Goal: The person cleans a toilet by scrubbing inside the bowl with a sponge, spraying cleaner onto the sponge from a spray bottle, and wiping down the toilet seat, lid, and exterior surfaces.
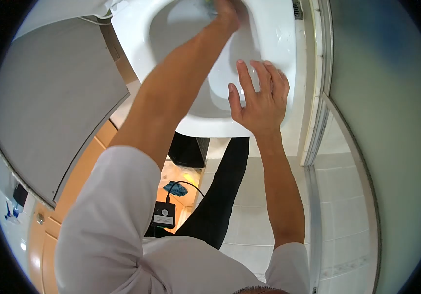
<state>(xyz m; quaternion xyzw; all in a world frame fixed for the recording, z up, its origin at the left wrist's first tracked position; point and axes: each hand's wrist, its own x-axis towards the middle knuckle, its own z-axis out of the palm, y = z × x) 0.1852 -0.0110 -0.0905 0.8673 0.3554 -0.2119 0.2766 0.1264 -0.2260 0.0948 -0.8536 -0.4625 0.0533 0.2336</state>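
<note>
My left arm reaches across a white ceramic bowl (210,128), and my left hand (226,13) is inside it at the top edge of the view. Its fingers look closed and are partly cut off by the frame. Beside them is a small blurred blue-green thing (207,6) that I cannot make out. My right hand (262,98) is over the bowl's right front part, back of the hand up, fingers spread, holding nothing. Whether it touches the rim is unclear.
A grey panel (58,98) and an orange-brown wooden cabinet (49,250) are on the left. Below the bowl are a black bin-like object (188,149), a black device (164,214) with a cable, and my dark-clothed leg. A frosted panel (391,122) in a metal frame stands on the right.
</note>
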